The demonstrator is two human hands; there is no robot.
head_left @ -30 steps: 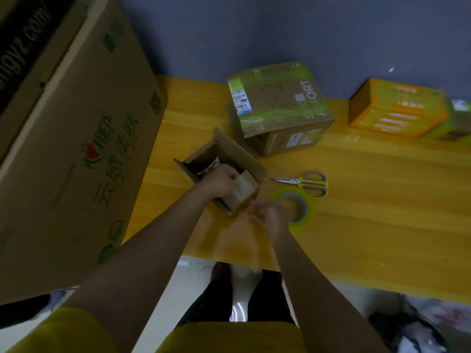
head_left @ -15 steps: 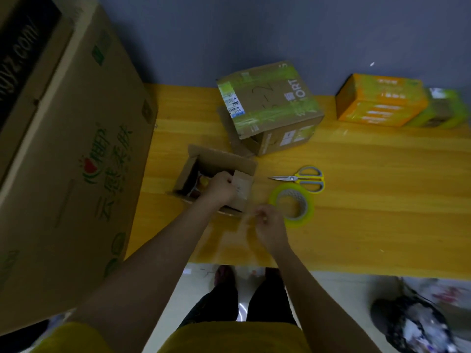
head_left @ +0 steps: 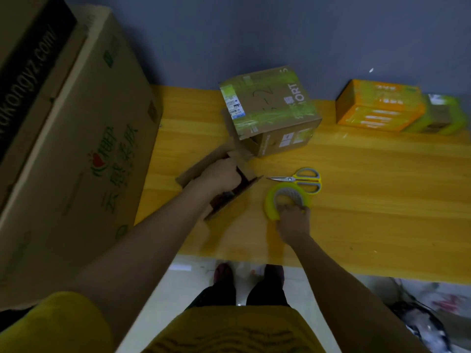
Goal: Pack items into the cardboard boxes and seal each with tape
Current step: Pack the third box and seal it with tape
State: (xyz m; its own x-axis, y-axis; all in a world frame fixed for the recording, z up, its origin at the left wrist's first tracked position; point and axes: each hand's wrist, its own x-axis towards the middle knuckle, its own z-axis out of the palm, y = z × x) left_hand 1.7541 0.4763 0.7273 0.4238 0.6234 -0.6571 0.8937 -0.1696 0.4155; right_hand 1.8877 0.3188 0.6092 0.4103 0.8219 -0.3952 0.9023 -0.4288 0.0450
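The small box (head_left: 224,184) lay near the front of the surface (head_left: 382,200), flaps loose, and the left hand (head_left: 219,174) held it with fingers curled over its top flap, a clamped grip. Just right of it the tape roll (head_left: 285,202) sat tilted up, the right hand (head_left: 293,220) pinching its near rim. Whether anything was inside the box I could not tell. The risk, as I judged it, was the flaps springing open once that one hand eased, or the tape end sticking to itself while being peeled single-handed. The scissors (head_left: 298,180) lay just beyond the roll, blades pointing at the box, so a careless lift could knock them. The taped box (head_left: 267,110) touched or nearly touched the small one at the back, leaving little room there; the big carton (head_left: 76,149) walled off the left. The front edge was close, so a push could send the box off. Open room lay to the right, before the orange box (head_left: 379,105).
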